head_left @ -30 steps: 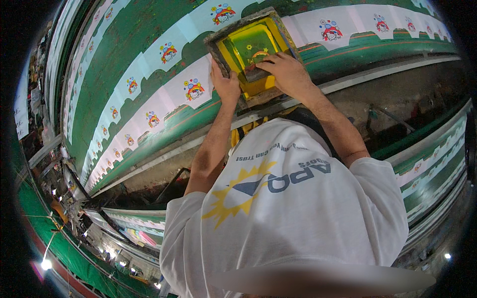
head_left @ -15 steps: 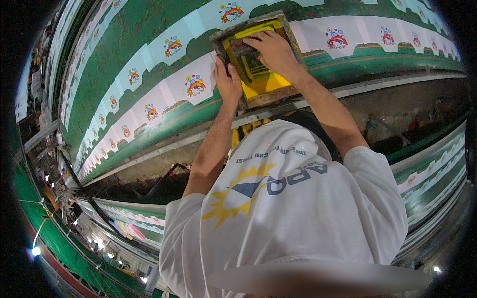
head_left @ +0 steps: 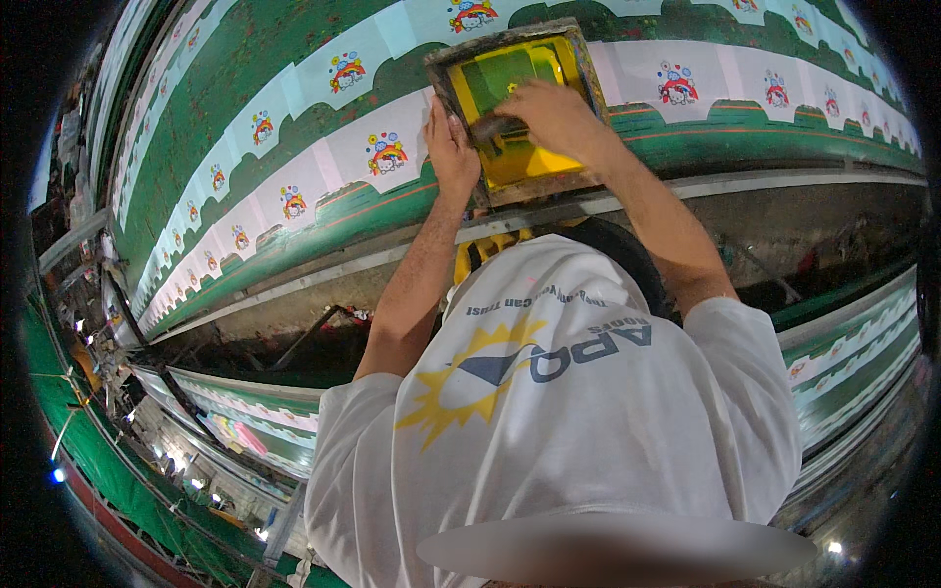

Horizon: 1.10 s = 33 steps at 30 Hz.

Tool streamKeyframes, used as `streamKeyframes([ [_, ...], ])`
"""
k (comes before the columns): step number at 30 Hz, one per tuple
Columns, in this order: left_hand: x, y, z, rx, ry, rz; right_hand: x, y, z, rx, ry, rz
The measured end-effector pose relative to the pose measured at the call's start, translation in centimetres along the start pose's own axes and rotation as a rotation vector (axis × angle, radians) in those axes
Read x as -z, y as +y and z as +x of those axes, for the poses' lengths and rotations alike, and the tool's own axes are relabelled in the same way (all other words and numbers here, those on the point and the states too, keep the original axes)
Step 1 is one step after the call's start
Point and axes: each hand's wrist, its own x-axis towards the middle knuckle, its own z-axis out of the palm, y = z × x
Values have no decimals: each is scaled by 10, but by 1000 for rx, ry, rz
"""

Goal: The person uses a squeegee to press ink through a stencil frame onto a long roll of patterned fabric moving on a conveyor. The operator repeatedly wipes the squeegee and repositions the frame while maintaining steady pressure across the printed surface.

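Observation:
A wooden-framed printing screen (head_left: 510, 39) with yellow ink across its mesh lies over the row of white fabric pieces (head_left: 627, 73) on the green table. My left hand (head_left: 453, 157) grips the screen's left side, fingers stretched along the frame and the thumb by its inner edge. Inside the frame, my right hand (head_left: 557, 120) is closed around a dark squeegee (head_left: 497, 135), which is blurred and partly covered by the fingers. Left of the screen, a fabric piece carries a coloured rainbow print (head_left: 386, 155); another such print (head_left: 676, 85) shows to the right.
The long green table (head_left: 377, 201) bears several rows of printed white pieces. A metal rail (head_left: 730, 186) runs along its near edge. Behind me stands another green table (head_left: 843, 353) with similar pieces. Green sheeting (head_left: 108, 470) and lamps show at the lower left.
My right hand has drawn the squeegee from the screen's far part toward me, baring green beneath the far mesh. My left hand stays on the frame. The view has shifted slightly.

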Motion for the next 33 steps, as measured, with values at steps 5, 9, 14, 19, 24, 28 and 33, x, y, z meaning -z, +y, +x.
streamKeyframes([
  [5,-3,0,0,54,21,-10,-9,-37,-61,-26,2,76],
  [9,-6,0,0,97,26,-33,-5,-38,-62,-58,8,93],
  [14,-6,-3,1,66,60,-2,-3,-36,-52,-16,88,70],
  [19,-2,1,-1,98,17,-80,1,-19,-45,-30,190,77],
  [24,-1,6,0,63,31,17,0,11,-23,-73,331,-121],
  [28,-1,7,0,51,23,43,2,34,-10,-70,388,-140],
  [33,-1,6,0,55,16,47,8,55,11,-106,336,-146],
])
